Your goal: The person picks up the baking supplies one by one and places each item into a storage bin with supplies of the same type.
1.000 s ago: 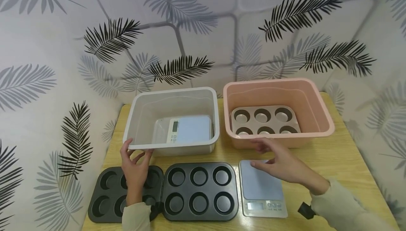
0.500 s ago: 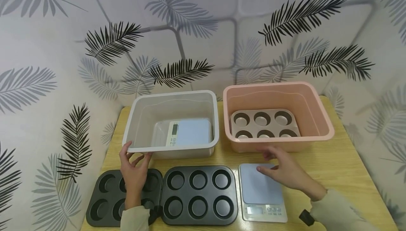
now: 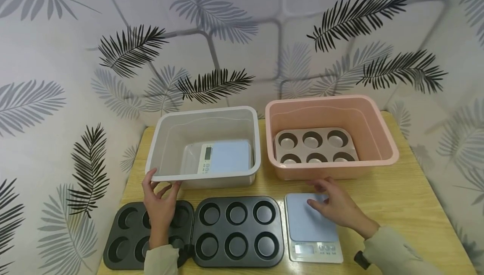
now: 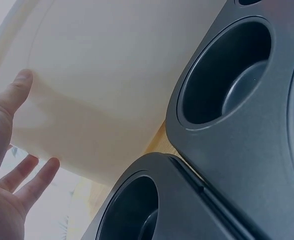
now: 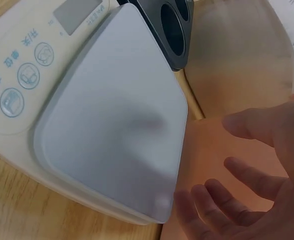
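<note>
My left hand point(image 3: 161, 210) is at the front left corner of a pale grey plastic tub point(image 3: 162, 149), one fingertip up at the rim and the thumb against the front wall. Inside that tub lies a kitchen scale point(image 3: 229, 157). In the left wrist view the thumb point(image 4: 21, 90) is on the tub's wall and other fingers are spread by the corner. My right hand point(image 3: 338, 205) hovers with fingers apart over the far edge of a second kitchen scale point(image 3: 311, 220). Nothing is between its fingers in the right wrist view, where the scale's blue plate point(image 5: 112, 115) shows close by.
A pink plastic tub point(image 3: 372, 136) stands at the back right with a bronze muffin tin point(image 3: 295, 145) inside. Two dark muffin tins lie side by side in front, one in the middle point(image 3: 223, 226) and one at the left point(image 3: 128, 238), partly under my left arm. Patterned drapes surround the wooden table point(image 3: 401, 208).
My right hand has drawn slightly nearer to the scale, its thumb shifting right and down over the plate. The left hand stays at the tub's corner. The head view has tilted slightly.
</note>
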{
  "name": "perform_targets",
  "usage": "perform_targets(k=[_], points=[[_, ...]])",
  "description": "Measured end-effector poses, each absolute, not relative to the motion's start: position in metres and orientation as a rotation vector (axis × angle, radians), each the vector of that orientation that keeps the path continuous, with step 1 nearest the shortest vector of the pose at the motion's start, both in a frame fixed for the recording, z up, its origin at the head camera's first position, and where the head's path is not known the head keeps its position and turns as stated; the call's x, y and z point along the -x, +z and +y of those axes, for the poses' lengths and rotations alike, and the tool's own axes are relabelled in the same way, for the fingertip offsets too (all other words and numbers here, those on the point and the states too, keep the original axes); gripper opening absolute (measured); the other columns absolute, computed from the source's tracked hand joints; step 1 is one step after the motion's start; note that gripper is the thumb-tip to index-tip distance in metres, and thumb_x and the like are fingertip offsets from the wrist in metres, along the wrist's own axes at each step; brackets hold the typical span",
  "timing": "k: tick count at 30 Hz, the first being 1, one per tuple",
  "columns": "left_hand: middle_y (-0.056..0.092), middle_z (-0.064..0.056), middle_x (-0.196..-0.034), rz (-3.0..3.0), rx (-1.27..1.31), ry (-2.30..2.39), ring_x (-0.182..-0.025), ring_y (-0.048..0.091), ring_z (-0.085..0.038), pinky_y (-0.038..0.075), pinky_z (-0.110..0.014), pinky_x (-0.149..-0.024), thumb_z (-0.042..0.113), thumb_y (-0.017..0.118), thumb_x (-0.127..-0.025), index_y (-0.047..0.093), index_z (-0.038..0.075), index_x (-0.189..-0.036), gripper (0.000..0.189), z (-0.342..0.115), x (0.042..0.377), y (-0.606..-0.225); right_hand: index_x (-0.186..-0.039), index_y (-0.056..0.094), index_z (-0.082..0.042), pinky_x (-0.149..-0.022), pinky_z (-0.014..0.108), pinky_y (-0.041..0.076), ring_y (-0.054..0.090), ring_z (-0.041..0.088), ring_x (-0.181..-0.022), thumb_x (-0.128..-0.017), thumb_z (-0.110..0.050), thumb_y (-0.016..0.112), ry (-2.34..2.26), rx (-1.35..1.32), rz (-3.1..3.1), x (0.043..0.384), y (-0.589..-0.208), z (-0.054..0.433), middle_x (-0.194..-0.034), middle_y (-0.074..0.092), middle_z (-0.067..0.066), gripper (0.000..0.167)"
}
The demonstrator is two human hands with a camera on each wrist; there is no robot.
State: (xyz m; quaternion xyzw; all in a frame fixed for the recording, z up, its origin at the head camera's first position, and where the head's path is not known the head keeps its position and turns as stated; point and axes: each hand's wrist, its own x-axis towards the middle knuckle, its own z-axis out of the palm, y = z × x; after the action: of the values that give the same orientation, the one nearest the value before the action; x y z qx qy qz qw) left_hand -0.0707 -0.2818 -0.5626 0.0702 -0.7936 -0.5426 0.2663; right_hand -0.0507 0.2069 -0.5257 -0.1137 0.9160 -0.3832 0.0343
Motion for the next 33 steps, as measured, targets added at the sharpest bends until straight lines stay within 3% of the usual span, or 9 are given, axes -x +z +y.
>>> perform_targets(k=[12, 25, 33], points=[[0.049, -0.019, -0.158, -2.131, -0.155, -1.463, -0.127, 0.057, -0.009, 0.060, -0.011, -0.093, -0.004, 0.085, -0.091, 0.044, 0.010, -0.162, 0.084, -0.282, 0.071, -0.565, -0.124, 0.075, -0.001, -0.082, 0.039, 0.056, 0.066, 0.025, -0.098, -0.084, -0.011, 0.093, -1.106, 0.356, 2.886, 0.055, -0.538, 0.211, -0.108, 0.071, 0.013, 0.044], [0.049, -0.017, -0.159, -2.129, -0.175, -1.469, -0.126, 0.056, -0.008, 0.060, -0.012, -0.093, -0.003, 0.086, -0.091, 0.045, 0.011, -0.162, 0.083, -0.282, 0.071, -0.562, -0.118, 0.076, -0.002, -0.090, 0.051, 0.061, 0.073, 0.029, -0.100, -0.085, -0.011, 0.092, -1.090, 0.359, 2.826, 0.063, -0.547, 0.218, -0.112, 0.074, 0.015, 0.039], [0.049, -0.019, -0.158, -2.141, -0.177, -1.458, -0.126, 0.057, -0.009, 0.061, -0.014, -0.094, -0.003, 0.086, -0.091, 0.044, 0.010, -0.162, 0.084, -0.284, 0.072, -0.564, -0.105, 0.083, -0.005, -0.087, 0.046, 0.059, 0.070, 0.027, -0.097, -0.083, -0.016, 0.095, -1.017, 0.410, 2.796, 0.070, -0.550, 0.224, -0.103, 0.079, 0.007, 0.027]])
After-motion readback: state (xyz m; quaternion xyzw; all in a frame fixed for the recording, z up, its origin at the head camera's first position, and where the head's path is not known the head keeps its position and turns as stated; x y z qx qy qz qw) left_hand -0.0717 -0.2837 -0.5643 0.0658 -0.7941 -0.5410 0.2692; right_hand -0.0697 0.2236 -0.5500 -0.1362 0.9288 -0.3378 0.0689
